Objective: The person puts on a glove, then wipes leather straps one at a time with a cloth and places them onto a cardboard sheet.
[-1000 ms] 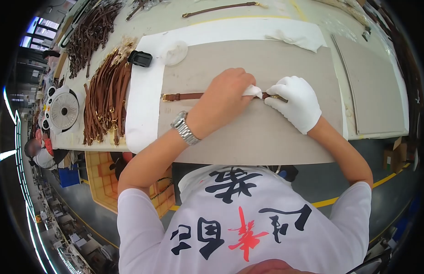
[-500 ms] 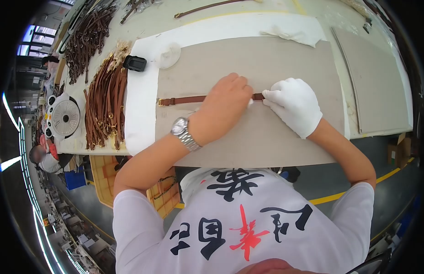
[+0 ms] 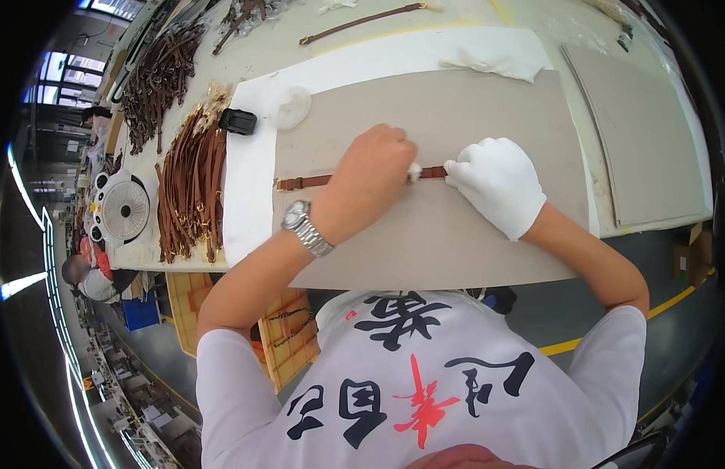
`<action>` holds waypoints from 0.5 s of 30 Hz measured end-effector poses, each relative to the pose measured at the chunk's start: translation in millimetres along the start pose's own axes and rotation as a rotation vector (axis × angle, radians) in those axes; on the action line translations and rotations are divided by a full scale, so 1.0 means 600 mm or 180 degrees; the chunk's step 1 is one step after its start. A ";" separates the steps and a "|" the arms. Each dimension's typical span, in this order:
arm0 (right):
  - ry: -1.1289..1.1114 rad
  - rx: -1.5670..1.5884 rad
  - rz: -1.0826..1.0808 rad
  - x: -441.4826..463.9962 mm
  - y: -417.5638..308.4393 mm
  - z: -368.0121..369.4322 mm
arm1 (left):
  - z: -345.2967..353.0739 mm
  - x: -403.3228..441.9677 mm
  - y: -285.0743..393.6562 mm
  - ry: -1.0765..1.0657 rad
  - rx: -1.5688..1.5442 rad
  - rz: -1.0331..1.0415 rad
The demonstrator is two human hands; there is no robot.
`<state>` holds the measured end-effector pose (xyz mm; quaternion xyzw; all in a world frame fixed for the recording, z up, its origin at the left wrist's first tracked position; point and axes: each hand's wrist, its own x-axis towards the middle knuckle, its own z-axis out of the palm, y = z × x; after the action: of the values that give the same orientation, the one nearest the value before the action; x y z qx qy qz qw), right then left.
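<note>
A narrow brown leather strap with a gold buckle at its left end lies across a grey board. My left hand, bare and with a metal watch at the wrist, is closed over the middle of the strap. A small white wad, perhaps cloth, pokes out from its fingers against the leather. In a white glove, my right hand pinches the strap near its right end. The glove hides that end, and the left hand covers part of the middle.
Left of the board lies a thick bundle of brown straps. A black case and a translucent round dish sit by the board's corner. White cloth rests at the far edge. Farther off are another strap and a fan.
My left hand has slid a little left along the strap with the white wad, baring more leather beside the glove. My right hand keeps its pinch. The whole view has shifted slightly.
</note>
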<state>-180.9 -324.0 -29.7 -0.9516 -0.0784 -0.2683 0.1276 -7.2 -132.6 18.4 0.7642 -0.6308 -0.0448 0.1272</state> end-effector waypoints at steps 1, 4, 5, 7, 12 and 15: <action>-0.0008 0.0015 -0.0022 0.001 0.001 0.001 | 0.007 0.004 0.004 0.0007 0.0001 -0.0027; -0.0100 0.0011 0.0039 -0.010 0.002 0.004 | 0.039 0.010 0.022 0.0249 -0.0181 0.0169; -0.0077 -0.0007 0.0043 -0.009 0.000 0.006 | 0.024 -0.008 0.004 0.0128 -0.0085 -0.0087; 0.0003 -0.0081 0.0044 -0.008 0.003 0.004 | -0.001 -0.011 -0.018 -0.0218 0.0122 -0.0266; -0.0267 -0.0244 0.0072 -0.005 0.002 0.001 | 0.030 0.018 0.031 0.0315 -0.0382 0.0117; -0.0054 -0.0055 0.0062 -0.006 -0.001 0.004 | 0.037 -0.009 0.003 0.0415 -0.0260 -0.0077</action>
<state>-183.1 -323.3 -33.3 -0.9557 -0.0678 -0.2596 0.1213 -14.9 -131.0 -3.2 0.7672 -0.6095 -0.0223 0.1986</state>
